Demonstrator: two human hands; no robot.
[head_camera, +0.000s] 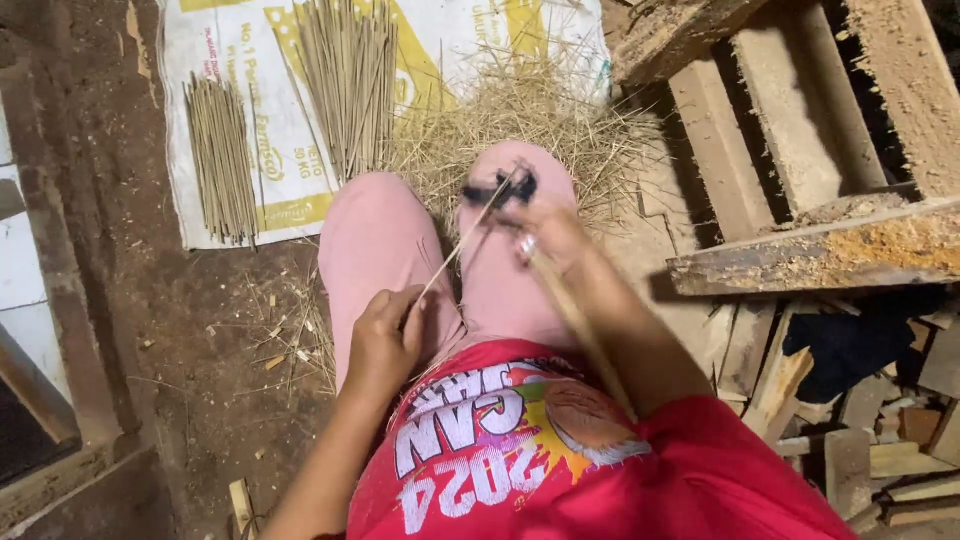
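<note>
Where stick (455, 255) runs, left fingers (408, 312) — pinching

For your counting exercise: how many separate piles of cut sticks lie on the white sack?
2. A shorter pile of sticks lies near the sack's left edge; a longer pile of sticks lies toward its middle, running out of view at the top. More may lie beyond the frame.
</note>
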